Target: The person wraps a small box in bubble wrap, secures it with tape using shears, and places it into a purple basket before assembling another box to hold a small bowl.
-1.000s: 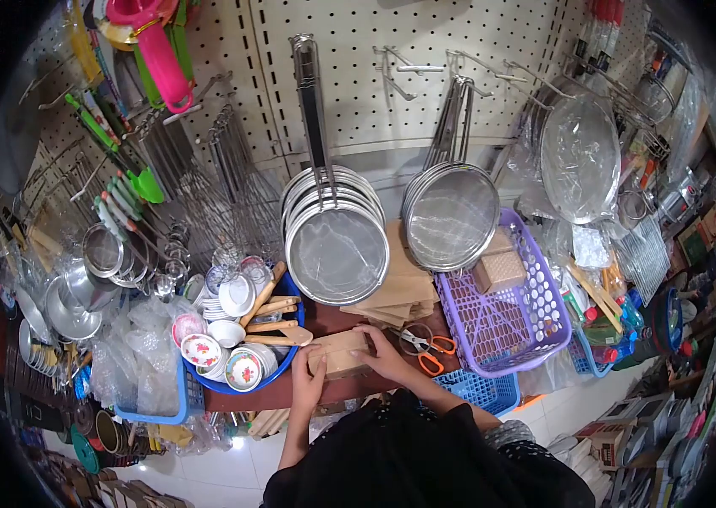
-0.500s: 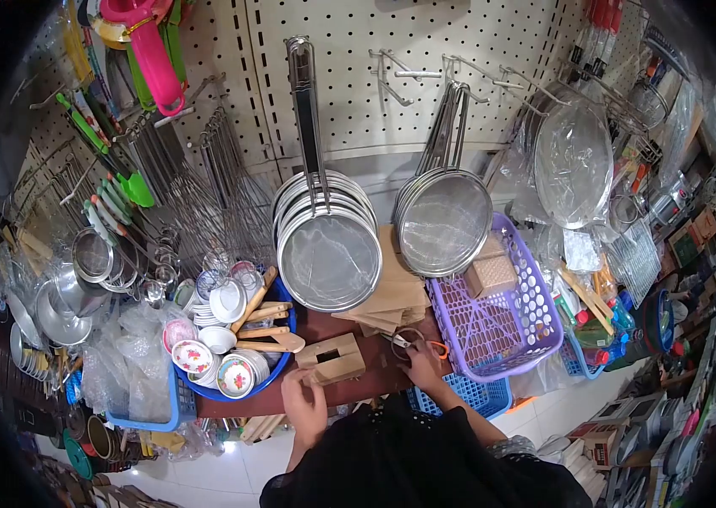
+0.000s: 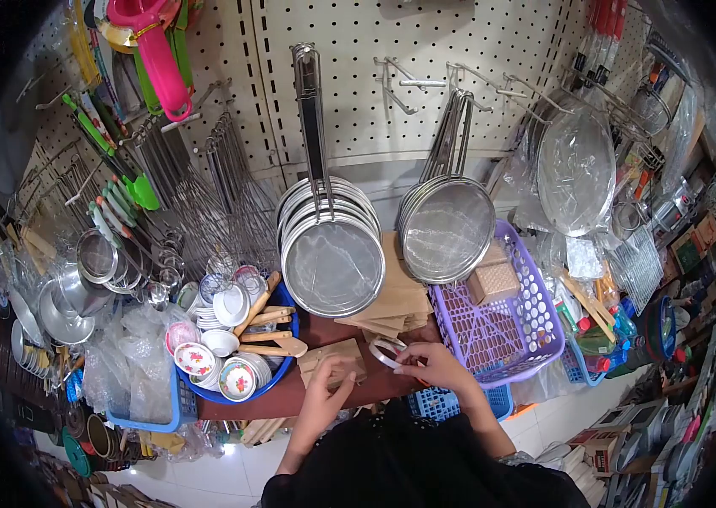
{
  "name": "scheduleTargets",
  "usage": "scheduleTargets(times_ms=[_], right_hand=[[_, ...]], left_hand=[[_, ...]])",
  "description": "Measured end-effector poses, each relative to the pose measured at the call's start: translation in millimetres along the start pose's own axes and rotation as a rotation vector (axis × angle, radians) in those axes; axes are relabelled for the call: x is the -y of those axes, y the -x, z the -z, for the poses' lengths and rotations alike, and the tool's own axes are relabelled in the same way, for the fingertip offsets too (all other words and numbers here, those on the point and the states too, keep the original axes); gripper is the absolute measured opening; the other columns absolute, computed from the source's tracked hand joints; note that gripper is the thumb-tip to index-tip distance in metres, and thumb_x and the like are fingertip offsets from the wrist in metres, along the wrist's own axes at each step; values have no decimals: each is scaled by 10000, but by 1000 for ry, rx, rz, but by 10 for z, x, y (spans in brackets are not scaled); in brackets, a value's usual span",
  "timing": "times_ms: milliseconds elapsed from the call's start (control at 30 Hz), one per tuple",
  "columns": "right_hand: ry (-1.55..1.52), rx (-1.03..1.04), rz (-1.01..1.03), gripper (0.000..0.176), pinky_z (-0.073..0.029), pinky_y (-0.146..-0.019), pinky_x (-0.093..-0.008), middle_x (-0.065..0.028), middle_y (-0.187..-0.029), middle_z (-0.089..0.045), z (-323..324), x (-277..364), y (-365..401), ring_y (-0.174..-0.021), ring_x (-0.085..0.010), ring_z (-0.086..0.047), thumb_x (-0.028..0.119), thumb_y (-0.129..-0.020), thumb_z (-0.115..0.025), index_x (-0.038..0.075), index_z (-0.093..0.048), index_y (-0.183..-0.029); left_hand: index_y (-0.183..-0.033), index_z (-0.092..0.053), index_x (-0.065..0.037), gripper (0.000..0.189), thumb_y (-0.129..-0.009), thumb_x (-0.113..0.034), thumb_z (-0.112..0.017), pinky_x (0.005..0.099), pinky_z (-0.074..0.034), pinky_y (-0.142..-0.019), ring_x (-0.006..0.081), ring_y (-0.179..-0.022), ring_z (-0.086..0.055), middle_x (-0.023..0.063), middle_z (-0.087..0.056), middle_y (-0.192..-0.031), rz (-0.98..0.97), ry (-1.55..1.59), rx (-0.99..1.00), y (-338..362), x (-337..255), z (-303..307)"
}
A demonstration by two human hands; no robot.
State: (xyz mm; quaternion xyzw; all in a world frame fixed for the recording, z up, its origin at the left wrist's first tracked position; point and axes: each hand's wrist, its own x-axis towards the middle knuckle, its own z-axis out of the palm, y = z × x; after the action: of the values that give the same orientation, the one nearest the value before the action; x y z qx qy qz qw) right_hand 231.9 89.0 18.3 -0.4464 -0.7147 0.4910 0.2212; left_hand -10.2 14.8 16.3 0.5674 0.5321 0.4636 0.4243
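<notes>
My right hand [image 3: 430, 366] pinches the near side of a roll of tape [image 3: 386, 347], tilted up off the dark red tabletop. To its left, my left hand [image 3: 326, 396] is over the near side of a small brown cardboard box [image 3: 345, 352], its thumb and fingers apart; the hand covers part of the box. Flat brown cardboard pieces [image 3: 392, 315] lie in a pile just beyond both hands.
A purple basket [image 3: 502, 372] with a box in it stands on the right. On the left, a blue basin [image 3: 277, 372] holds small bowls and wooden-handled tools. Large strainers [image 3: 332, 269] hang from the pegboard [image 3: 358, 93] ahead. Another blue basket [image 3: 436, 405] sits below the table edge.
My right hand has lifted the tape roll and moved it slightly left; the orange-handled scissors no longer show. My left hand has moved right, over the box.
</notes>
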Motion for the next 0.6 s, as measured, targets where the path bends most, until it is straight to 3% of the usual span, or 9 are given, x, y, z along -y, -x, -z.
scheduleTargets(times_ms=[100, 233, 267, 300, 467, 600], right_hand=[[-196, 24, 193, 196, -430, -698, -265, -43, -866, -664, 38, 373, 99, -787, -116, -555, 119, -814, -763, -3, -693, -951], [-375, 182, 233, 138, -435, -754, -248, -41, -888, -641, 58, 622, 167, -847, -107, -571, 60, -823, -747, -9, -660, -905], [-484, 215, 319, 134, -446, -776, -260, -51, -917, -633, 35, 640, 159, -859, -138, -589, 37, -828, -733, -12, -648, -919], [-550, 260, 290, 126, -447, -792, -266, -59, -943, -627, 38, 654, 167, -885, -149, -589, 29, -832, -722, -10, -648, -926], [-767, 428, 186, 125, -439, -865, -281, -89, -1068, -586, 15, 658, 176, -1003, -179, -569, 3, -864, -660, 4, -658, -989], [-661, 478, 222, 168, -398, -934, -308, -101, -1096, -574, 4, 764, 175, -1054, -191, -540, 104, -901, -629, -2, -671, -1025]], left_hand=[[-1255, -557, -35, 387, -884, -79, -656, 344, -390, -1010, 230, -1218, -521, 130, -541, -1312, -104, -18, -63, -28, -284, 23], [-1280, -555, -29, 415, -874, -27, -646, 327, -424, -986, 221, -1183, -558, 138, -562, -1294, -51, 143, -9, -11, -331, 95], [-1270, -563, -23, 407, -871, -10, -643, 322, -438, -970, 212, -1169, -568, 142, -566, -1287, -5, 208, -4, 20, -286, 121], [-1260, -571, -18, 399, -868, 7, -639, 317, -452, -955, 203, -1156, -578, 147, -571, -1281, 40, 273, 0, 44, -251, 146], [-1127, -614, 22, 271, -860, 72, -623, 282, -498, -871, 178, -1037, -603, 128, -590, -1147, -186, 197, -141, 105, -276, 216], [-1072, -614, 34, 220, -861, 97, -611, 252, -500, -831, 167, -968, -594, 102, -558, -1067, -236, 259, -215, 161, -418, 201]])
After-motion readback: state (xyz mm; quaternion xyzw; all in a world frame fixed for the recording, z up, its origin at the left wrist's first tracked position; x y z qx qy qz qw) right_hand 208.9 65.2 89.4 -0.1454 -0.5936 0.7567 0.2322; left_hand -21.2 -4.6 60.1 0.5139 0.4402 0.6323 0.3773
